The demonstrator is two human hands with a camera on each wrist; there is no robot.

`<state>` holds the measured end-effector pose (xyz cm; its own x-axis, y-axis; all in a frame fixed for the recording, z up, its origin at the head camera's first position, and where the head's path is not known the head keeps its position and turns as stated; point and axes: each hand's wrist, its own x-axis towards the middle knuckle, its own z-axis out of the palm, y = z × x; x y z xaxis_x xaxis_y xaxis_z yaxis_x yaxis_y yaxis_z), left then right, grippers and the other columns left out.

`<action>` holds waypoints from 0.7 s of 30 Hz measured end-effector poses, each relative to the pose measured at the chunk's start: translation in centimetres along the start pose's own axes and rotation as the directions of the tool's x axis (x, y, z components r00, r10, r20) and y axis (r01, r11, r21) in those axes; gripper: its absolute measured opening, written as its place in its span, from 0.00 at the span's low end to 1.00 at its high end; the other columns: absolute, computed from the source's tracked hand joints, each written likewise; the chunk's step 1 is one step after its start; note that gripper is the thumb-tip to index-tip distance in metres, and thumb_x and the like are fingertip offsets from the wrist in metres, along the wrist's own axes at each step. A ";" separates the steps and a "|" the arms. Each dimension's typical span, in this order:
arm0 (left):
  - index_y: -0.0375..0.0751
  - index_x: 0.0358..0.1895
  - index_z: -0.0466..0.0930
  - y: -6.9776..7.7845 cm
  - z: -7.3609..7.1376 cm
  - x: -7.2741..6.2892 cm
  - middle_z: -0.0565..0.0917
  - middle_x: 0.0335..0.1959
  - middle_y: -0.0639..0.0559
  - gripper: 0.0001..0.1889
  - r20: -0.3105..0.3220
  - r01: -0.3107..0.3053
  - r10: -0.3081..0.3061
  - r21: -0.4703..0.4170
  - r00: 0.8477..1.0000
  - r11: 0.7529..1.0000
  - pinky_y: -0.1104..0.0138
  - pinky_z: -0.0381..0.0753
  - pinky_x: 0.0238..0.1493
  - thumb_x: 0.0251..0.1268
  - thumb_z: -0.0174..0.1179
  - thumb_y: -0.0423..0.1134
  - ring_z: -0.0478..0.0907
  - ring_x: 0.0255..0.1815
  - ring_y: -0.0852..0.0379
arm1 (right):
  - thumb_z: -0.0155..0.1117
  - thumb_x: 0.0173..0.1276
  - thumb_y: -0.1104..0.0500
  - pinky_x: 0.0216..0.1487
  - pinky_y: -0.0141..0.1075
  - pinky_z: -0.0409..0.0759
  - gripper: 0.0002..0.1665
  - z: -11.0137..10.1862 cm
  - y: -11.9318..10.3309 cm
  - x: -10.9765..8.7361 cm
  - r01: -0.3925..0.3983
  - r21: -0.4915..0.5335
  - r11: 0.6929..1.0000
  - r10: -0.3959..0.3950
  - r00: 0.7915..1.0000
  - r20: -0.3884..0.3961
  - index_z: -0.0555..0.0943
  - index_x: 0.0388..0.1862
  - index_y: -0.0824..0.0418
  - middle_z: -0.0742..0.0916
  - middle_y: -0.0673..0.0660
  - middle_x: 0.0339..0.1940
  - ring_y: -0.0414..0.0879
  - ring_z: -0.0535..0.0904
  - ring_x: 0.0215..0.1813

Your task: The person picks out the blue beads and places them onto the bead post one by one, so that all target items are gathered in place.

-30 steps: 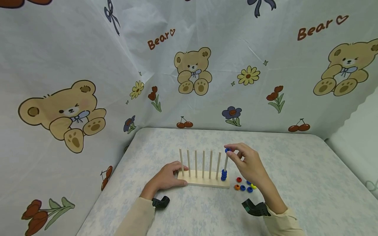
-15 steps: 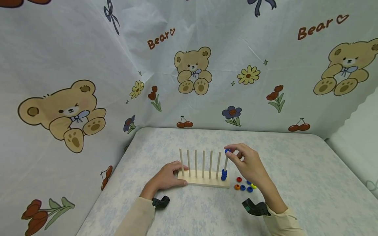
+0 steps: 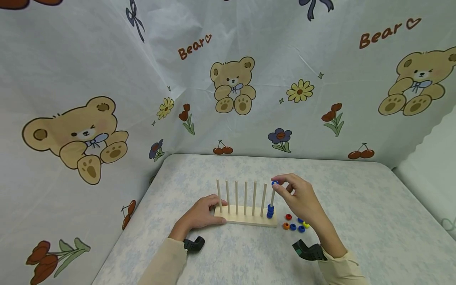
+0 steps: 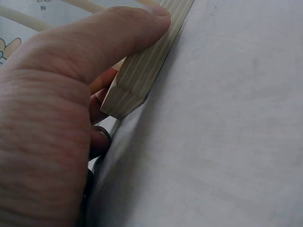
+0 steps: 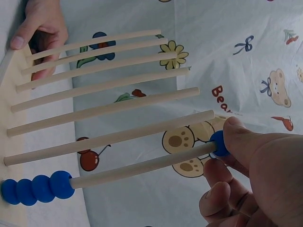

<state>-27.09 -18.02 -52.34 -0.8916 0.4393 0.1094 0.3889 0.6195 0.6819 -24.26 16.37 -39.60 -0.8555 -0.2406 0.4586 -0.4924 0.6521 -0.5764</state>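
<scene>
A pale wooden peg rack [image 3: 246, 219] stands on the table with several upright pegs in one row. My left hand [image 3: 201, 213] grips the rack's left end, thumb along the front edge and fingers behind. In the left wrist view the thumb lies on the base's striped side [image 4: 147, 64]. My right hand [image 3: 299, 196] pinches a blue bead [image 5: 219, 143] between thumb and fingers at the tip of the rightmost peg [image 5: 147, 165]. At the foot of that peg sits a stack of several blue beads [image 5: 38, 188]. The other pegs carry no beads.
Loose beads lie right of the rack, below my right hand: a red bead [image 3: 288, 217], an orange bead [image 3: 286, 226], a yellow bead [image 3: 306, 225] and several blue beads [image 3: 293, 227]. A cloth with printed bears [image 3: 233, 87] hangs behind the table [image 3: 374, 221].
</scene>
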 end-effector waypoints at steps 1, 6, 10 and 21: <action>0.73 0.54 0.80 0.0 0.0 0.0 0.79 0.51 0.73 0.25 0.000 0.001 -0.001 0.000 1.000 1.000 0.65 0.75 0.56 0.49 0.74 0.64 0.75 0.49 0.66 | 0.66 0.72 0.54 0.28 0.31 0.72 0.12 0.0 0.0 0.0 -0.001 0.001 1.000 0.001 1.000 0.001 0.85 0.52 0.54 0.85 0.51 0.41 0.41 0.74 0.31; 0.74 0.53 0.80 0.0 0.0 0.0 0.79 0.51 0.73 0.25 -0.003 -0.001 0.001 0.003 1.000 1.000 0.64 0.75 0.56 0.49 0.74 0.63 0.75 0.50 0.66 | 0.67 0.71 0.54 0.28 0.31 0.73 0.13 0.1 0.1 0.0 -0.005 0.001 1.000 0.005 1.000 0.004 0.85 0.52 0.54 0.85 0.51 0.41 0.40 0.74 0.30; 0.74 0.53 0.80 0.0 0.0 0.0 0.79 0.51 0.73 0.25 0.000 0.002 -0.002 0.003 1.000 1.000 0.64 0.75 0.56 0.49 0.74 0.63 0.75 0.49 0.66 | 0.67 0.71 0.54 0.27 0.31 0.72 0.13 0.1 0.1 -0.1 -0.008 0.005 1.000 0.008 1.000 0.007 0.85 0.53 0.54 0.85 0.51 0.41 0.40 0.74 0.30; 0.74 0.53 0.80 0.0 0.0 0.0 0.79 0.51 0.73 0.25 0.004 0.004 -0.004 -0.001 1.000 1.000 0.65 0.75 0.55 0.49 0.75 0.63 0.75 0.49 0.66 | 0.66 0.72 0.54 0.28 0.31 0.73 0.13 0.0 0.2 0.0 -0.007 -0.006 1.000 0.007 1.000 0.006 0.85 0.53 0.53 0.85 0.51 0.41 0.40 0.74 0.29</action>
<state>-27.10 -18.00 -52.30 -0.8921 0.4397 0.1042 0.3856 0.6205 0.6828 -24.33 16.49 -39.68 -0.8596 -0.2407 0.4507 -0.4859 0.6577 -0.5756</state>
